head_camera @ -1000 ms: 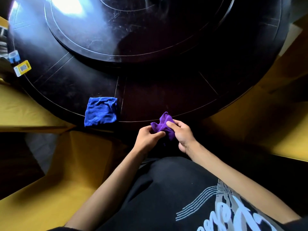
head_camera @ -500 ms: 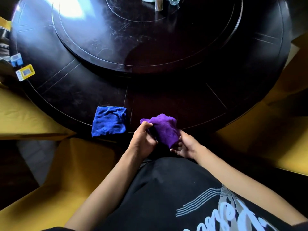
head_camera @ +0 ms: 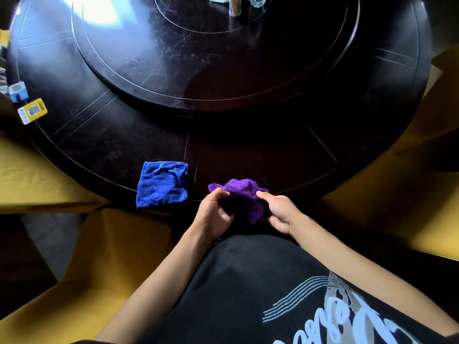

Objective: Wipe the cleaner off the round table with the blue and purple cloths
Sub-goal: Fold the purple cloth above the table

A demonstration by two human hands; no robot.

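Purple cloth point(head_camera: 244, 197) is held bunched between both hands at the near edge of the table point(head_camera: 124, 145), its lower corner hanging below the rim. Left hand point(head_camera: 214, 214) is closed on the cloth's left side, thumb on top. Right hand point(head_camera: 280, 214) is pinched on the right side, thumb laid over the fabric. Blue cloth point(head_camera: 162, 184) is laid folded flat on the table, left of the hands and apart from them, its near edge at the rim. A raised turntable point(head_camera: 223, 70) is seen at the table's centre, streaked and glare-lit. Yellow packet point(head_camera: 32, 111) and blue packet point(head_camera: 18, 91) are placed at the far left edge.
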